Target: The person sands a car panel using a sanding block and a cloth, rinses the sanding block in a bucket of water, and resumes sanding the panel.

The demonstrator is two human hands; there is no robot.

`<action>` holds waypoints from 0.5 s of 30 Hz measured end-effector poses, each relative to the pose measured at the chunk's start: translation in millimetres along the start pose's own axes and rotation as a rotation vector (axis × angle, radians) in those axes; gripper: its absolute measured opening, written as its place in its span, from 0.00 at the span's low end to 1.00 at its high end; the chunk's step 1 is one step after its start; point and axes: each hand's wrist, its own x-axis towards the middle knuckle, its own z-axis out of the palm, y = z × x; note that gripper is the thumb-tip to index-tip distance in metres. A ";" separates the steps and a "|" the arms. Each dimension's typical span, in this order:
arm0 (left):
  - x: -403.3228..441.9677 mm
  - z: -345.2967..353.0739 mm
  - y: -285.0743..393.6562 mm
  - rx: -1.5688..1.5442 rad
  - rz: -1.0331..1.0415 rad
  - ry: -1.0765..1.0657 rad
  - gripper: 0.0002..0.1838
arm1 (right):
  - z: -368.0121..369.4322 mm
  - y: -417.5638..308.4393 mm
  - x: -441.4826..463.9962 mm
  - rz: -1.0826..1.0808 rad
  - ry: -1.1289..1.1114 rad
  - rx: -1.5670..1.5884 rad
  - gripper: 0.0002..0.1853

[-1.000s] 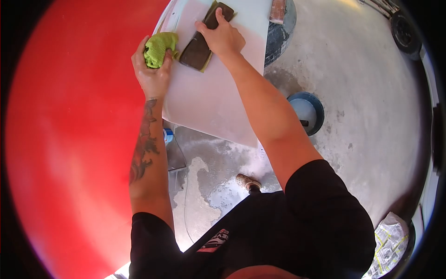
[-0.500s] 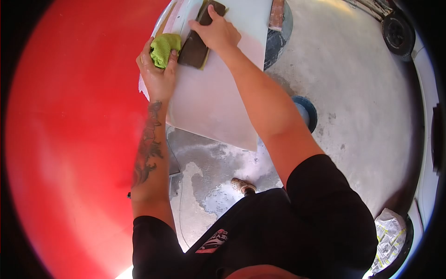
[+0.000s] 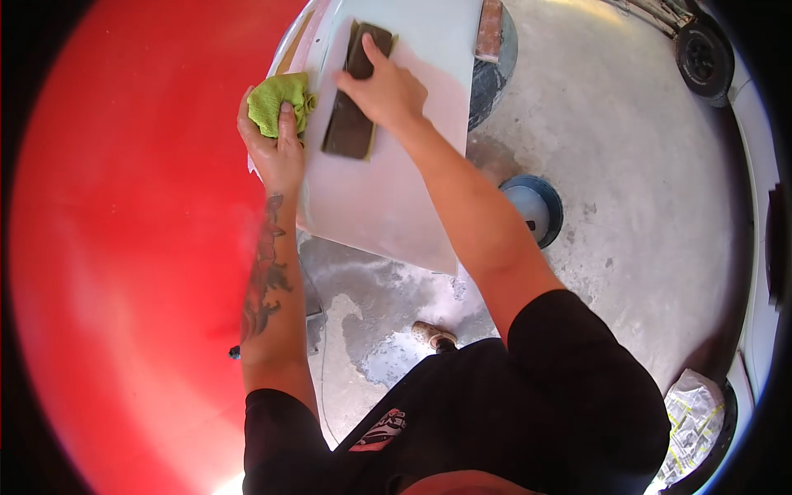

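My right hand (image 3: 386, 87) grips a long dark sanding block (image 3: 351, 124), with yellowish sandpaper showing along its edges. The block lies against a white and pale pink panel (image 3: 371, 210), slanted across its upper part. My left hand (image 3: 272, 136) is closed around a crumpled lime-green cloth (image 3: 279, 101) at the panel's left edge, beside the red surface. A small gap separates the cloth from the block. Part of the block is hidden under my right fingers.
A large red painted surface (image 3: 140, 206) fills the left side. On the wet concrete floor stands a blue bucket (image 3: 554, 214) of cloudy water. A reddish-brown block (image 3: 489, 31) rests at the panel's upper right. A wheel (image 3: 704, 56) and a patterned plastic bag (image 3: 695, 421) are on the right.
My right hand has moved the sanding block down the panel, toward me. My left hand and the green cloth have shifted slightly left and down. More of the bucket shows.
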 end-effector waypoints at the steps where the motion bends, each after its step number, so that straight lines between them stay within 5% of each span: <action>1: -0.4 -1.2 -1.5 -0.027 -0.018 0.000 0.33 | 5.8 12.8 -27.9 -0.030 -0.009 0.000 0.51; 4: 0.2 -3.3 2.3 0.028 0.012 -0.011 0.32 | 0.5 19.7 -53.8 0.002 -0.116 -0.027 0.50; 8: 0.5 -5.9 5.3 0.071 0.044 -0.003 0.32 | -0.4 -23.9 34.4 -0.058 0.064 -0.005 0.48; 10: -2.1 -6.6 12.5 0.133 0.027 0.014 0.32 | -7.4 -31.5 41.3 0.002 -0.053 0.034 0.48; 15: -3.5 -5.5 1.6 0.066 0.065 -0.001 0.32 | 4.9 13.7 -52.8 -0.100 -0.042 -0.016 0.48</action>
